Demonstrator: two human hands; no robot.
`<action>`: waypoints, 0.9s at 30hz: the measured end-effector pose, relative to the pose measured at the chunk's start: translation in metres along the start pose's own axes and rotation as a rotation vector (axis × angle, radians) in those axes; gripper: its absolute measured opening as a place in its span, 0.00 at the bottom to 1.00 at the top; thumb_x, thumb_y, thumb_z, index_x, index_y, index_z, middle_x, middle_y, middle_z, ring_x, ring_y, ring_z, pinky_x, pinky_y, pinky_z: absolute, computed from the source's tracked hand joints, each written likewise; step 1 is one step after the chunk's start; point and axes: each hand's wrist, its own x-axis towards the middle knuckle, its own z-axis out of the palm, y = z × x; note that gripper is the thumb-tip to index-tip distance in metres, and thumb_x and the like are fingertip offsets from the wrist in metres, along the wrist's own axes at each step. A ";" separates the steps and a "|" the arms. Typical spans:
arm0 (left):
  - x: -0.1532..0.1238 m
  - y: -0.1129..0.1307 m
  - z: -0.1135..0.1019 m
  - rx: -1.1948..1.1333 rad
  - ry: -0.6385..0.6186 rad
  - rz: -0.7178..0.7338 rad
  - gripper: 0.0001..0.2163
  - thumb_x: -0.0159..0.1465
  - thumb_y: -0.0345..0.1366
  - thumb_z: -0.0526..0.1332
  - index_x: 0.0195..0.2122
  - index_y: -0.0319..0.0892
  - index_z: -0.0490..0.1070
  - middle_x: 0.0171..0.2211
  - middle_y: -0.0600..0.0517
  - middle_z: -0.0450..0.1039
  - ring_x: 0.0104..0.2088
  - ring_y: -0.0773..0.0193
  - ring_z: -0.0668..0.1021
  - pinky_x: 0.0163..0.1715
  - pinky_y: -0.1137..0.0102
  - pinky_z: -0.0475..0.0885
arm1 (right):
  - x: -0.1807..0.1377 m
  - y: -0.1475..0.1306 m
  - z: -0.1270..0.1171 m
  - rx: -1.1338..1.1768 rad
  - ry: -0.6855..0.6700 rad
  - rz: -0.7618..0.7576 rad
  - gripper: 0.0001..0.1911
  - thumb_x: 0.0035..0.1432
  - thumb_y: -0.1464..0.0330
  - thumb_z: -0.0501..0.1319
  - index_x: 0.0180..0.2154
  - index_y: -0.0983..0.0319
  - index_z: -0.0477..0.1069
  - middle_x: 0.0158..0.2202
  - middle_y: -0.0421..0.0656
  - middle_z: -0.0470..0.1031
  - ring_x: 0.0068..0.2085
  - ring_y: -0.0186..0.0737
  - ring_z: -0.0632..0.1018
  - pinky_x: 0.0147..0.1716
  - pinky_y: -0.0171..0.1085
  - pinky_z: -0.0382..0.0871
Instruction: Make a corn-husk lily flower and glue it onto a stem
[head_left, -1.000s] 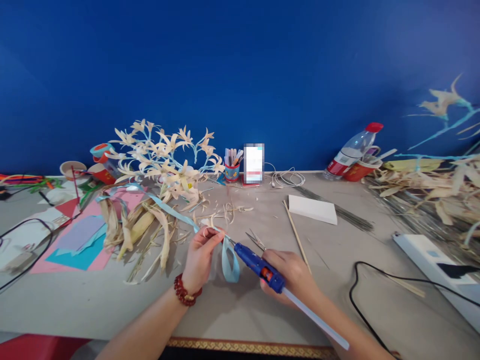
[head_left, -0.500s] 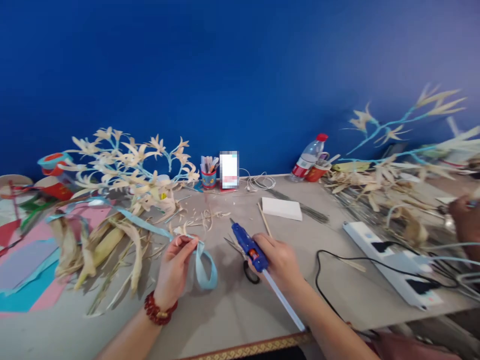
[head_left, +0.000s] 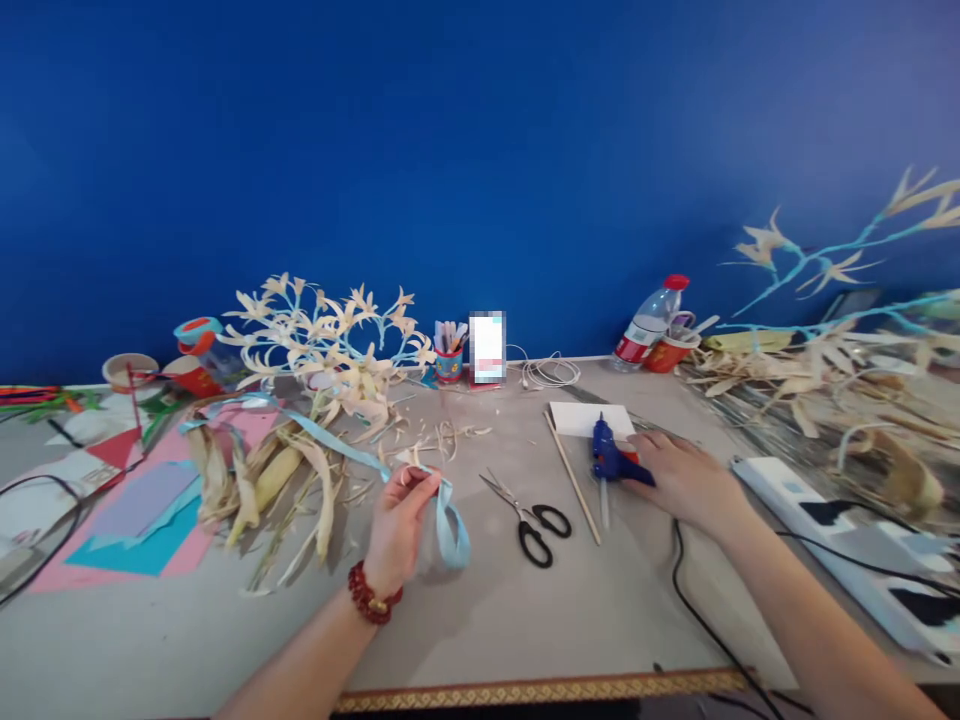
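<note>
My left hand [head_left: 399, 520], with a red bead bracelet at the wrist, pinches a loop of light blue ribbon [head_left: 450, 520] together with a small husk piece, just above the grey table [head_left: 480, 620]. The ribbon trails back left towards the dried corn husks [head_left: 262, 470]. My right hand [head_left: 679, 478] is stretched out to the right, its fingers around the handle of a blue hot glue gun [head_left: 609, 458] that stands on the table beside a white block [head_left: 585, 418]. Black-handled scissors [head_left: 529, 510] lie between my hands.
A husk flower branch [head_left: 322, 330] stands at the back left beside coloured paper sheets [head_left: 142, 500]. A thin wooden stick [head_left: 574, 478], a pen cup [head_left: 448, 355], a plastic bottle [head_left: 649, 322], a white power strip [head_left: 840, 545] with black cord, and more husk branches [head_left: 825, 360] fill the right.
My right hand carried the glue gun away from the ribbon, to the right, and set it down by the white block. The scissors are now uncovered. My left hand kept its pinch on the ribbon.
</note>
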 end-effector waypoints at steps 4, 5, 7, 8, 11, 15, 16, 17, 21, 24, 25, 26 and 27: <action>-0.002 0.002 0.003 -0.029 -0.004 -0.016 0.07 0.49 0.30 0.70 0.24 0.40 0.71 0.28 0.54 0.75 0.28 0.70 0.75 0.32 0.75 0.70 | -0.008 -0.072 -0.022 0.165 0.384 -0.233 0.14 0.60 0.67 0.58 0.48 0.63 0.68 0.51 0.53 0.71 0.49 0.52 0.71 0.47 0.47 0.66; -0.003 0.002 0.003 -0.032 -0.007 -0.024 0.07 0.49 0.30 0.69 0.24 0.40 0.71 0.28 0.55 0.75 0.28 0.70 0.75 0.32 0.75 0.70 | -0.010 -0.097 -0.026 0.212 0.472 -0.350 0.10 0.61 0.68 0.57 0.45 0.62 0.70 0.48 0.50 0.73 0.48 0.49 0.72 0.48 0.45 0.65; -0.006 0.003 0.005 -0.046 -0.018 -0.039 0.06 0.50 0.30 0.69 0.24 0.40 0.71 0.27 0.55 0.75 0.28 0.71 0.75 0.32 0.75 0.70 | -0.009 -0.142 -0.032 0.267 0.578 -0.601 0.09 0.62 0.72 0.55 0.43 0.59 0.71 0.45 0.43 0.76 0.46 0.44 0.72 0.47 0.42 0.65; -0.007 0.003 0.006 -0.057 -0.028 -0.048 0.06 0.50 0.31 0.69 0.25 0.40 0.71 0.27 0.55 0.75 0.28 0.71 0.75 0.32 0.75 0.69 | -0.008 -0.160 -0.033 0.301 0.627 -0.659 0.10 0.63 0.73 0.54 0.44 0.59 0.71 0.43 0.42 0.77 0.45 0.43 0.72 0.47 0.42 0.65; -0.010 0.004 0.007 -0.093 -0.041 -0.070 0.06 0.50 0.31 0.69 0.25 0.40 0.72 0.27 0.56 0.74 0.29 0.71 0.74 0.33 0.76 0.69 | 0.000 -0.194 -0.034 0.360 0.716 -0.735 0.13 0.65 0.72 0.51 0.45 0.60 0.72 0.41 0.41 0.78 0.43 0.40 0.73 0.49 0.41 0.63; -0.013 0.005 0.007 -0.094 -0.030 -0.066 0.06 0.50 0.30 0.69 0.24 0.40 0.72 0.26 0.56 0.73 0.29 0.71 0.74 0.33 0.77 0.68 | 0.009 -0.202 -0.031 0.396 0.765 -0.777 0.12 0.64 0.72 0.52 0.43 0.61 0.73 0.39 0.41 0.79 0.42 0.39 0.73 0.49 0.40 0.63; -0.013 0.005 0.007 -0.086 -0.037 -0.065 0.06 0.50 0.30 0.69 0.25 0.40 0.72 0.27 0.55 0.73 0.29 0.71 0.74 0.32 0.76 0.68 | 0.009 -0.202 -0.030 0.404 0.770 -0.783 0.11 0.64 0.72 0.53 0.43 0.61 0.73 0.38 0.41 0.79 0.42 0.39 0.73 0.49 0.40 0.63; -0.014 0.005 0.008 -0.078 -0.046 -0.065 0.06 0.50 0.30 0.69 0.25 0.40 0.72 0.27 0.55 0.73 0.29 0.70 0.74 0.32 0.76 0.68 | 0.009 -0.202 -0.030 0.411 0.769 -0.780 0.11 0.63 0.72 0.54 0.43 0.61 0.73 0.38 0.41 0.79 0.42 0.39 0.73 0.48 0.40 0.63; -0.018 0.005 0.009 -0.044 -0.069 -0.022 0.04 0.51 0.30 0.68 0.25 0.40 0.73 0.28 0.54 0.74 0.31 0.69 0.74 0.35 0.75 0.68 | 0.004 -0.203 -0.026 0.463 0.750 -0.702 0.10 0.61 0.74 0.57 0.42 0.61 0.74 0.38 0.42 0.79 0.39 0.39 0.73 0.44 0.41 0.65; -0.021 0.005 0.010 -0.003 -0.073 0.026 0.03 0.52 0.30 0.68 0.26 0.40 0.75 0.28 0.54 0.74 0.30 0.69 0.73 0.34 0.75 0.68 | -0.001 -0.205 -0.024 0.545 0.769 -0.650 0.08 0.59 0.75 0.59 0.40 0.60 0.74 0.37 0.42 0.79 0.38 0.40 0.73 0.41 0.41 0.65; -0.022 0.005 0.010 0.005 -0.074 0.032 0.03 0.53 0.30 0.68 0.27 0.40 0.75 0.29 0.54 0.74 0.30 0.69 0.73 0.34 0.74 0.68 | -0.003 -0.206 -0.023 0.567 0.780 -0.640 0.08 0.58 0.75 0.60 0.39 0.60 0.74 0.37 0.42 0.79 0.38 0.40 0.73 0.40 0.41 0.65; -0.022 0.005 0.010 0.008 -0.076 0.034 0.03 0.53 0.30 0.68 0.28 0.40 0.75 0.29 0.54 0.74 0.29 0.69 0.73 0.33 0.74 0.68 | -0.004 -0.206 -0.023 0.582 0.792 -0.634 0.08 0.58 0.75 0.60 0.38 0.60 0.74 0.36 0.42 0.79 0.37 0.40 0.73 0.39 0.41 0.65; -0.023 0.005 0.010 0.009 -0.079 0.032 0.03 0.53 0.30 0.68 0.28 0.40 0.75 0.29 0.54 0.74 0.29 0.69 0.73 0.33 0.74 0.68 | -0.005 -0.207 -0.023 0.590 0.800 -0.635 0.08 0.57 0.75 0.60 0.38 0.60 0.74 0.36 0.42 0.78 0.37 0.39 0.73 0.38 0.41 0.65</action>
